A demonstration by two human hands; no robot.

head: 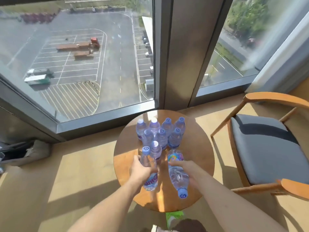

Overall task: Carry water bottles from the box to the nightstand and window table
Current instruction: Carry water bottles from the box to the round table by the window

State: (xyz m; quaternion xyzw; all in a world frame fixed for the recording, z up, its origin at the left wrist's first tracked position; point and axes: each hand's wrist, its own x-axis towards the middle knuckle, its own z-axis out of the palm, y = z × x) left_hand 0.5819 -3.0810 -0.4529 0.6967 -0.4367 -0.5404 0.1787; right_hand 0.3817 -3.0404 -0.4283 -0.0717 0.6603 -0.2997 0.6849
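A round wooden window table [197, 148] stands below the window. Several clear water bottles with blue caps [165, 131] stand upright in rows on its far half. My left hand [142, 171] grips one bottle [148, 162] round its middle, nearly upright, cap pointing away from me, above the table's near left part. My right hand [187, 171] grips another bottle [178, 176] tilted over, its blue cap toward me and its base toward the standing bottles. The box is not in view.
A wooden armchair with a grey cushion [265, 148] stands right of the table. Floor-to-ceiling window glass [75, 56] and a metal frame post [180, 56] are just behind it. A grey bag [23, 153] lies on the floor at the left. Wooden floor surrounds the table.
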